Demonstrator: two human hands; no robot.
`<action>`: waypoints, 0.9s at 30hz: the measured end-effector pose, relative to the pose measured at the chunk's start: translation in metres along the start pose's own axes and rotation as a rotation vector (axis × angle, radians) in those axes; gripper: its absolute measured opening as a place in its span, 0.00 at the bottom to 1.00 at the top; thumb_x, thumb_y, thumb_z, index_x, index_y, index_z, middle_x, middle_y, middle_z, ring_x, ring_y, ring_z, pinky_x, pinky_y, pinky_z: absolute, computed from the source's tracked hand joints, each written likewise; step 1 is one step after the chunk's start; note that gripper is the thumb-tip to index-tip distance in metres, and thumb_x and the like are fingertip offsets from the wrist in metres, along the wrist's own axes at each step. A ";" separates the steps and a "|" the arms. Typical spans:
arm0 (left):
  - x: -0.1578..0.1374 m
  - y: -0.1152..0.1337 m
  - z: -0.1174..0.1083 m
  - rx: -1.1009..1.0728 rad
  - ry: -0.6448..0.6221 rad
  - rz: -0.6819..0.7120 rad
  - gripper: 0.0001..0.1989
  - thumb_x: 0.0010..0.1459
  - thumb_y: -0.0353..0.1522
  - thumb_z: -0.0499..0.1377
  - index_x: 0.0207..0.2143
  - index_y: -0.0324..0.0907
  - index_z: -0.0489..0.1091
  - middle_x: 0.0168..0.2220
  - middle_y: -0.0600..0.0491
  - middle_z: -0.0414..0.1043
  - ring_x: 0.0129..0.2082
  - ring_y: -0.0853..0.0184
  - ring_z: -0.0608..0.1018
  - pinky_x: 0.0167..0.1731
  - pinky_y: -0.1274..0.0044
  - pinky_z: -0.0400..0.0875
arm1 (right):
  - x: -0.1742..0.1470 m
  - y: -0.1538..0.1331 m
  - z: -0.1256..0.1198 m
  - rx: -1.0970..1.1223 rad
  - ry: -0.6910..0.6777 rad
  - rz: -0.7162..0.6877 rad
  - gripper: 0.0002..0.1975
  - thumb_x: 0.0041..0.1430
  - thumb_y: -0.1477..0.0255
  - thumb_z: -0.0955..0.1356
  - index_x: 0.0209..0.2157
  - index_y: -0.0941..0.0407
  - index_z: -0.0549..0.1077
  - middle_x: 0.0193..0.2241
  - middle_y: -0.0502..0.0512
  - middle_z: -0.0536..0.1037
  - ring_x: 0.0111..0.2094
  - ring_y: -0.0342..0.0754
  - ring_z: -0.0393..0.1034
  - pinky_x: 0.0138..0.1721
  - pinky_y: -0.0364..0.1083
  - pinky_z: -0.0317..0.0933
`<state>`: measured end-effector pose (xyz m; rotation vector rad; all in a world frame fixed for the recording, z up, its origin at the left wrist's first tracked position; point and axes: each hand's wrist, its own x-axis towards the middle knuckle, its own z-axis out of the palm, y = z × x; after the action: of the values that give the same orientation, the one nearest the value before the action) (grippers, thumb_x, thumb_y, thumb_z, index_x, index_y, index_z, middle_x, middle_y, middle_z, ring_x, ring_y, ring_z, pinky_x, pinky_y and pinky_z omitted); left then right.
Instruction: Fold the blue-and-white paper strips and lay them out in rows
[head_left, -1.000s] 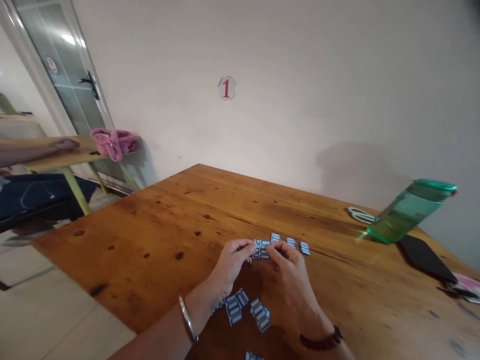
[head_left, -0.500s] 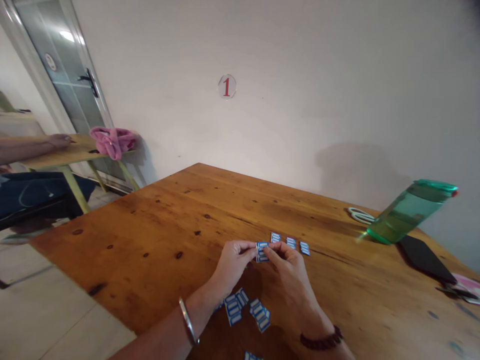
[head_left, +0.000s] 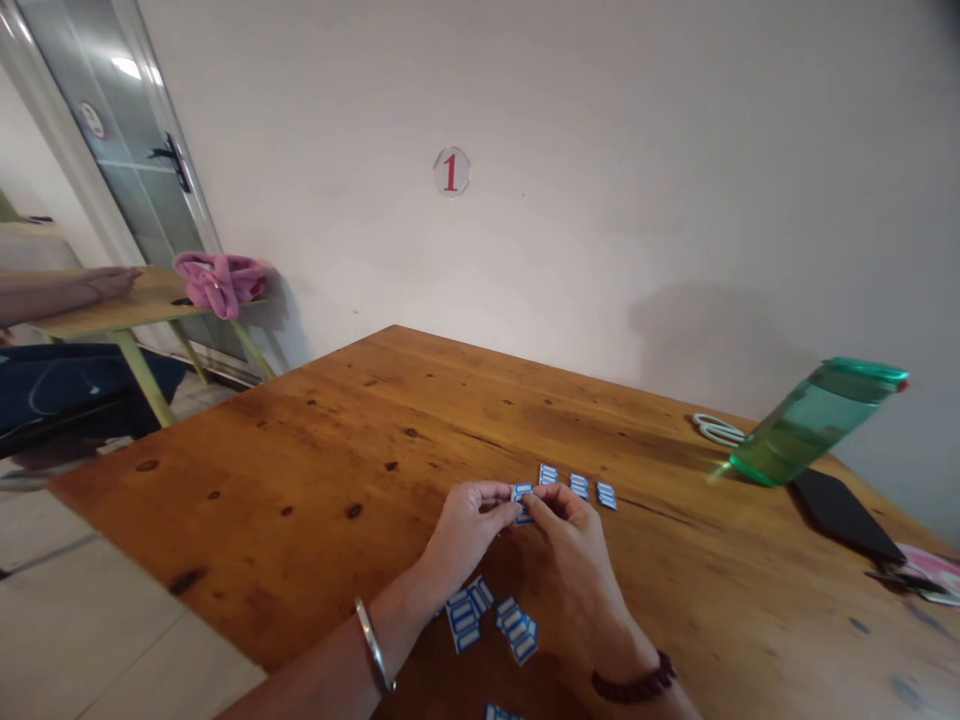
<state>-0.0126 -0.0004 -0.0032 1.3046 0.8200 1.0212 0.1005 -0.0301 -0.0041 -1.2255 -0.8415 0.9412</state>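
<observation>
Between my two hands is a small blue-and-white card (head_left: 523,493), held just above the wooden table (head_left: 330,430). My left hand (head_left: 466,528) pinches its left edge between thumb and fingers. From the other side, my right hand (head_left: 570,530) grips it, the thumb lying over its face. Beyond my fingers, three similar cards (head_left: 578,486) lie in a row. Nearer to me, under my wrists, several more cards lie in loose, overlapping piles (head_left: 463,620), with another pile (head_left: 517,630) beside it. Part of one more card (head_left: 501,712) shows at the bottom edge.
At right a tilted green bottle (head_left: 817,420) stands by a white coiled cable (head_left: 718,430), a black flat case (head_left: 847,515) and a dark object on pink paper (head_left: 926,570). Another person's forearm (head_left: 67,290) rests on a second table at left, near a pink cloth (head_left: 221,282).
The right thumb and fingers have shifted slightly left over the card, covering more of it. The view has moved a little. At left, the other person's hand has changed pose.
</observation>
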 end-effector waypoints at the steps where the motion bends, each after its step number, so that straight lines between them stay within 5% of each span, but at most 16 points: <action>1: 0.000 0.001 0.000 0.001 0.005 0.005 0.05 0.43 0.28 0.59 0.23 0.38 0.76 0.20 0.55 0.72 0.21 0.71 0.69 0.24 0.81 0.61 | -0.001 -0.001 0.001 0.003 0.002 -0.001 0.11 0.36 0.65 0.72 0.19 0.57 0.70 0.17 0.48 0.70 0.21 0.43 0.61 0.24 0.42 0.55; 13: 0.000 0.001 0.000 -0.006 0.136 -0.010 0.05 0.41 0.25 0.59 0.25 0.40 0.70 0.21 0.55 0.72 0.22 0.69 0.73 0.22 0.81 0.63 | -0.001 -0.003 0.000 0.038 -0.070 0.040 0.12 0.33 0.64 0.74 0.18 0.56 0.71 0.16 0.47 0.69 0.18 0.40 0.57 0.18 0.40 0.49; 27: -0.003 0.001 -0.001 0.038 0.087 0.031 0.03 0.44 0.30 0.59 0.23 0.39 0.71 0.22 0.54 0.71 0.23 0.69 0.72 0.23 0.80 0.65 | 0.002 -0.001 -0.006 0.046 -0.181 0.032 0.09 0.42 0.66 0.72 0.21 0.57 0.73 0.18 0.48 0.72 0.20 0.40 0.60 0.22 0.40 0.53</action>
<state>-0.0146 -0.0027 -0.0025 1.3155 0.8914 1.0981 0.1071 -0.0308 -0.0044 -1.1290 -0.9394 1.1036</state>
